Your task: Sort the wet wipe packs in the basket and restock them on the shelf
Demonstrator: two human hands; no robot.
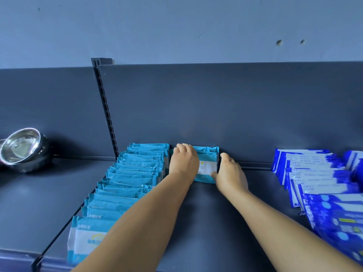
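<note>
Left hand [183, 160] and right hand [228, 173] clasp soft, light, slippery wipe packs [206, 165] by their sides, twelve o'clock on the shelf [206, 222].

Shelf [206, 222]: long wipe-pack row [127, 179] at left edge; short stack [206, 165] centre-back betw. hands; another row [314, 183] right; bowl [23, 150] far left.
</note>
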